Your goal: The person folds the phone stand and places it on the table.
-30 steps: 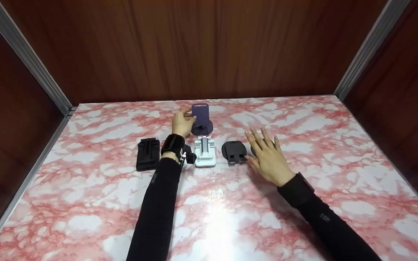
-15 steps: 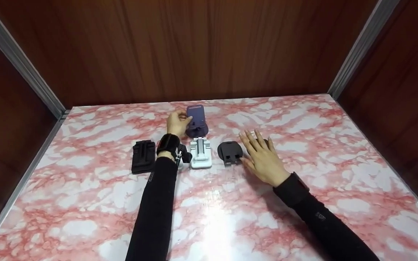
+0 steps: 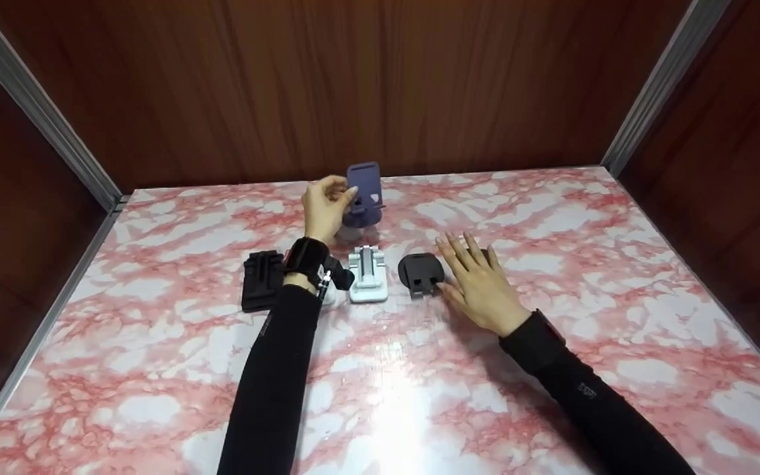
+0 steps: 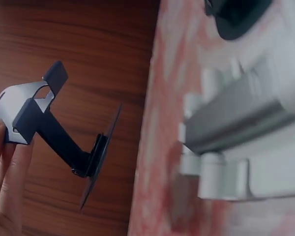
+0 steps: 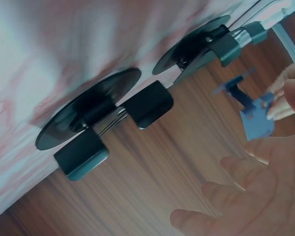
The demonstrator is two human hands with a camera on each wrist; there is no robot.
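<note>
My left hand (image 3: 326,206) pinches the left edge of a purple phone stand (image 3: 364,178) between thumb and fingers. The left wrist view shows the stand's two front lips, its slanted arm and its round base held off the table. My right hand (image 3: 483,290) is spread with straight fingers and holds nothing. Under or just past those fingers is a black round-based phone stand (image 5: 83,115), mostly hidden in the head view. A second black phone stand (image 3: 421,269) stands left of my right thumb. Nearer than the purple one is a white phone stand (image 3: 368,277).
A folded black phone stand (image 3: 261,284) lies at the left end of the row. Some pale thing beneath my left wrist is mostly hidden. The red-and-white marbled table (image 3: 380,369) is bounded by brown wood-grain panels (image 3: 380,86) at the back and sides.
My left hand has raised the purple phone stand off the table, and it has turned slightly. My right hand keeps its place beside the black stands. The head view has shifted a little.
</note>
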